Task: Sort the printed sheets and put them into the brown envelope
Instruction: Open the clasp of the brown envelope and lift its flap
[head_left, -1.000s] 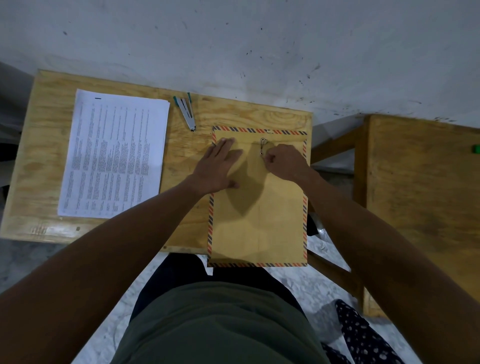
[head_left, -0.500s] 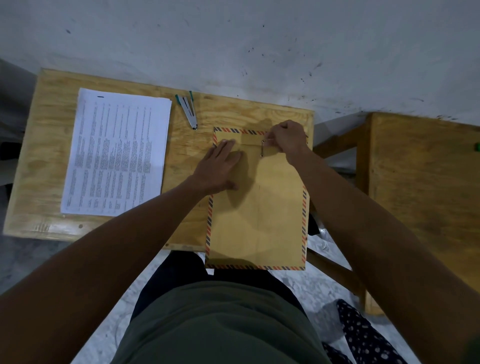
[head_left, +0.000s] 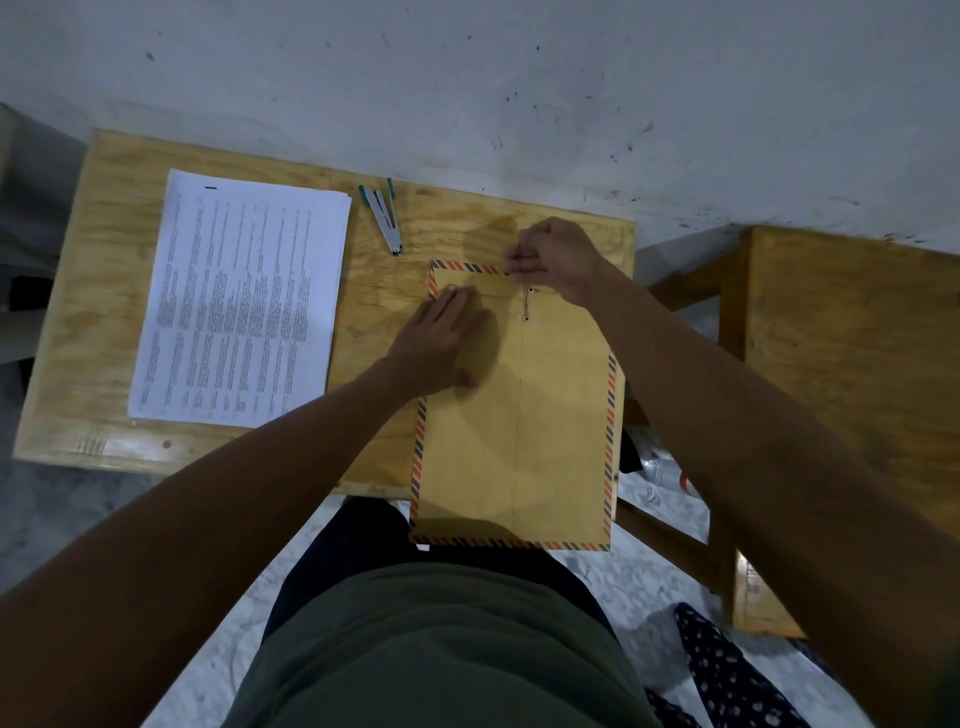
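The brown envelope (head_left: 545, 426) with a red-and-blue striped border lies on the right half of the wooden desk (head_left: 98, 322), its near end hanging over the front edge. My left hand (head_left: 441, 343) presses flat on its upper left part with straight fingers. At the envelope's top edge my right hand (head_left: 556, 260) has its fingers curled, pinching the closure string just above the two eyelets (head_left: 528, 304). The stack of printed sheets (head_left: 239, 296) lies on the desk's left half, apart from both hands.
A stapler with teal trim (head_left: 384, 215) lies between the sheets and the envelope near the back edge. A second wooden desk (head_left: 852, 364) stands to the right across a gap. A grey wall runs behind. My lap is below the desk.
My right hand moved from the eyelets up past the envelope's top edge, drawing the string with it. My left hand stayed pressed on the envelope.
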